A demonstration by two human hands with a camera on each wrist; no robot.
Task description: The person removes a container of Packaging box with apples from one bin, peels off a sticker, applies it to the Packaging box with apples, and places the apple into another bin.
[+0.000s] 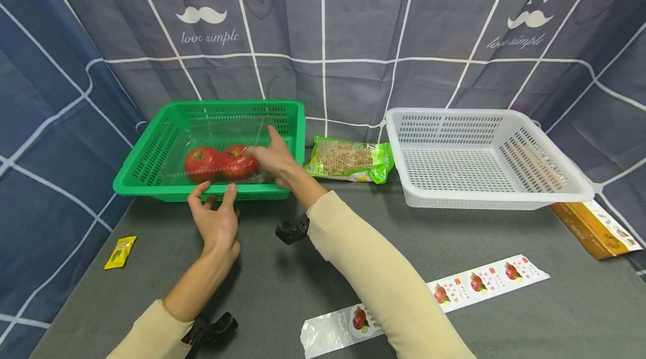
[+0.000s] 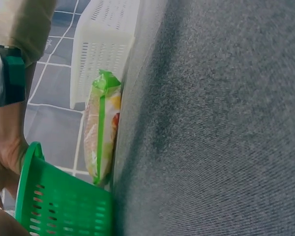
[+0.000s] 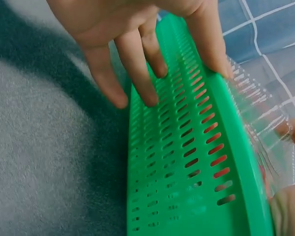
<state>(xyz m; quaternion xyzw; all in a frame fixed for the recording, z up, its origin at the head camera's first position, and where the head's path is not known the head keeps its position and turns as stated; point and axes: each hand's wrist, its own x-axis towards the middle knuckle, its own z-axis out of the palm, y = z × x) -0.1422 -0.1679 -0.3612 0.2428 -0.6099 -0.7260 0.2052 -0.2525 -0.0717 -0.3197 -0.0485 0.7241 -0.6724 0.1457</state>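
In the head view, a clear plastic box (image 1: pixel 176 148) with two red apples (image 1: pixel 203 164) is in the green basket (image 1: pixel 123 182), part of it above the rim. My right hand (image 1: pixel 275 154) holds the box's right end, thumb reaching over the near apple. At the basket's front rim is my left hand (image 1: pixel 217 224). The right wrist view shows the left hand's fingers (image 3: pixel 136 69) spread and fairly straight against the outer wall, one digit over the rim. The right hand's far fingertips are hidden.
Right of the green basket lies a green food packet (image 1: pixel 348 160), beside a white basket (image 1: pixel 489 196). A brown box (image 1: pixel 595 230) sits partly beneath the white basket. A strip of fruit stickers (image 1: pixel 487 286) passes under my right sleeve. A yellow sachet (image 1: pixel 120 252) lies left.
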